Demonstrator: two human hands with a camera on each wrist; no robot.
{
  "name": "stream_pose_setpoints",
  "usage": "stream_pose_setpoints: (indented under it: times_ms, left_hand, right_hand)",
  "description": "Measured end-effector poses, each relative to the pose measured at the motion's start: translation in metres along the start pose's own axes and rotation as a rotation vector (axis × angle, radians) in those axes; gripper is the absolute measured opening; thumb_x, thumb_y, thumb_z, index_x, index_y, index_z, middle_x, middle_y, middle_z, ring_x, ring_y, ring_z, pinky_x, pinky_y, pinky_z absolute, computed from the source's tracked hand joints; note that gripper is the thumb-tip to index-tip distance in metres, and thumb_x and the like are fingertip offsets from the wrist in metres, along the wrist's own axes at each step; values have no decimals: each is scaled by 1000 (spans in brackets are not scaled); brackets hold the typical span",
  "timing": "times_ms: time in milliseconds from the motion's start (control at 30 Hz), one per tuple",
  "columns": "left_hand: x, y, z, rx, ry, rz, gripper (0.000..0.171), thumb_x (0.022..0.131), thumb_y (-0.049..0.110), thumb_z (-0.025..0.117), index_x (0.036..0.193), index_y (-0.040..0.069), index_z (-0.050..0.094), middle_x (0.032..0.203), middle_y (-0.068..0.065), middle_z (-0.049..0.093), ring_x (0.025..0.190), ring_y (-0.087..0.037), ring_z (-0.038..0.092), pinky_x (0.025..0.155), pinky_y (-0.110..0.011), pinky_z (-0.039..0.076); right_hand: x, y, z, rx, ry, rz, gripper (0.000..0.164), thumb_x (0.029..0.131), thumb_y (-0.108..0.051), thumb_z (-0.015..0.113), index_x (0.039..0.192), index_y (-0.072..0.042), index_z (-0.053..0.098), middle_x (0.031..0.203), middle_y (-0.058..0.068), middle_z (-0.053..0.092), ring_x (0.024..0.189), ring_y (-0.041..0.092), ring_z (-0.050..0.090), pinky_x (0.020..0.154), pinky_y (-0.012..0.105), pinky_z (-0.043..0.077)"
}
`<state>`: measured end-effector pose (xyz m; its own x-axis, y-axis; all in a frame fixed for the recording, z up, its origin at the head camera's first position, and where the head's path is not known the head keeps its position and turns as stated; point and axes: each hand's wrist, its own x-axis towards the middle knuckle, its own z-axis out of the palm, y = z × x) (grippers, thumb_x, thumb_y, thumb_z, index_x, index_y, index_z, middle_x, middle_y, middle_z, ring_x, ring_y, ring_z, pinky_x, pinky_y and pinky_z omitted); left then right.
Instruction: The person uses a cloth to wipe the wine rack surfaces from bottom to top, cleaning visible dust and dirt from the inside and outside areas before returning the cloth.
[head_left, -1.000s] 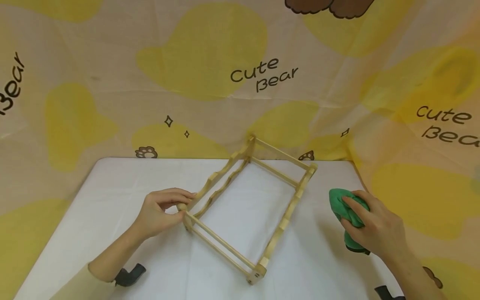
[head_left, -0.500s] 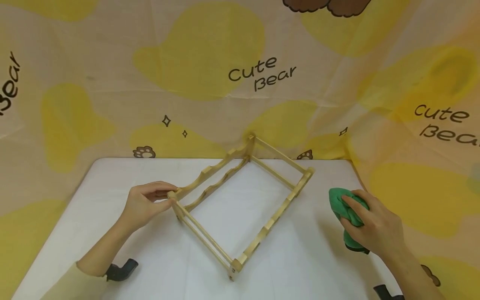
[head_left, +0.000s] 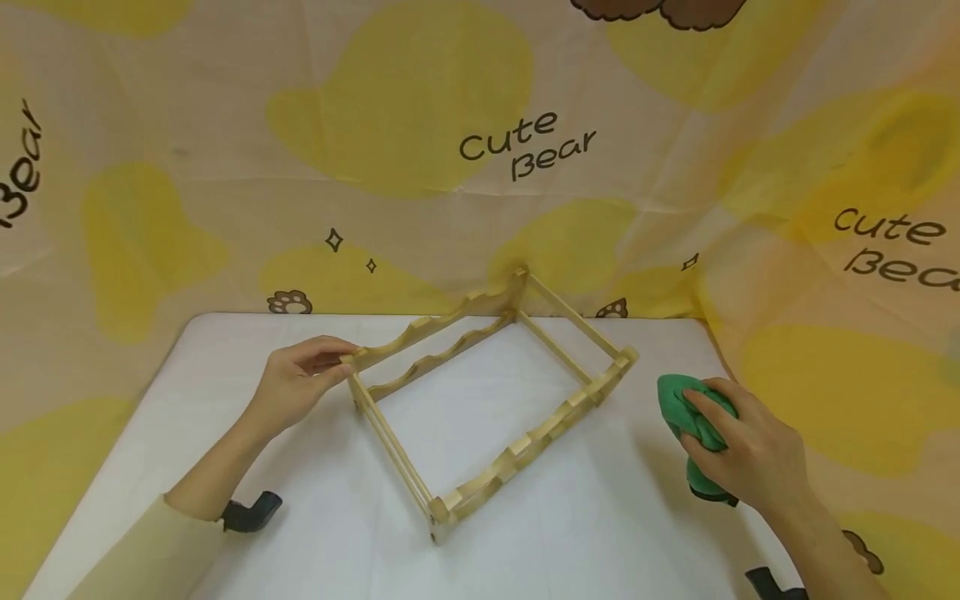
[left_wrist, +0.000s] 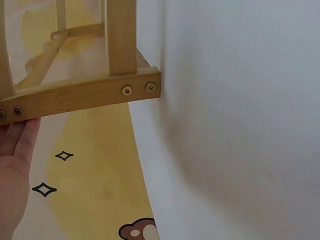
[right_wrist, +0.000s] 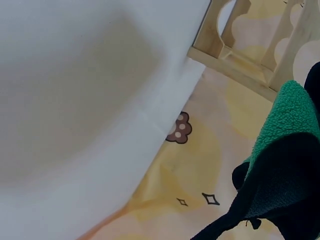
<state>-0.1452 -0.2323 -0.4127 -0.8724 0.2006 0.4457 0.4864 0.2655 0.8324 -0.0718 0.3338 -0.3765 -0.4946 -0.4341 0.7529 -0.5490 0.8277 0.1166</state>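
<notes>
In the head view a pale wooden rack with scalloped long rails and thin crossbars stands on the white table, set at a slant. My left hand pinches its left corner between thumb and fingers. The left wrist view shows the rack's end bar with screw heads, and fingers right at its edge. To the right, my right hand grips a bunched green cloth, held apart from the rack. Up close in the right wrist view, the cloth has a fuzzy green face and dark parts in shadow.
The white table ends at the back against a yellow and beige printed fabric, which also hangs along both sides. Black straps show near both wrists. The rack's far corner overlaps the back fabric in the head view.
The rack has turned clockwise as seen from above: its near corner swung left, and its left corner moved away with my left hand. My right hand and the cloth stayed almost still.
</notes>
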Motion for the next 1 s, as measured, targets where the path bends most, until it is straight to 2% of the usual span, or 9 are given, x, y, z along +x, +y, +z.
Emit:
stream_pose_setpoints:
  times_ms: [233, 467, 767, 867, 1000]
  left_hand:
    - [21, -10, 3, 12, 14, -51, 27, 92, -14, 71, 118, -7, 73, 113, -26, 73, 97, 1, 70, 83, -17, 60]
    - [40, -19, 10, 40, 59, -93, 28, 95, -6, 73, 123, -8, 70, 117, -26, 72, 98, 4, 67, 87, -14, 58]
    - [50, -24, 15, 68, 133, -113, 28, 95, 3, 77, 121, -5, 74, 114, -24, 74, 92, 4, 67, 82, -11, 57]
    - [50, -23, 17, 117, 153, -78, 28, 95, 4, 78, 121, -4, 75, 114, -21, 75, 94, -1, 68, 82, -10, 56]
    - [41, -15, 22, 264, 167, 75, 30, 91, -1, 80, 120, -3, 74, 121, -17, 73, 110, -21, 70, 97, -9, 49]
  right_hand:
    - [0, 2, 0, 4, -10, -6, 58, 100, -54, 49, 105, -5, 79, 109, 23, 70, 71, 39, 69, 38, 52, 53]
    - [-1, 2, -4, -8, -68, -9, 55, 100, -51, 49, 109, -5, 77, 111, 22, 70, 73, 37, 70, 40, 50, 55]
    - [-2, 3, -5, -21, -73, 6, 55, 100, -51, 49, 109, -5, 77, 111, 22, 70, 73, 36, 70, 41, 49, 55]
    - [-3, 4, -5, -15, -63, 19, 56, 100, -53, 48, 109, -6, 77, 112, 22, 70, 74, 37, 70, 40, 51, 54]
    - [-3, 4, -5, -3, -51, 42, 58, 99, -56, 48, 108, -7, 77, 112, 21, 70, 75, 38, 70, 40, 53, 53]
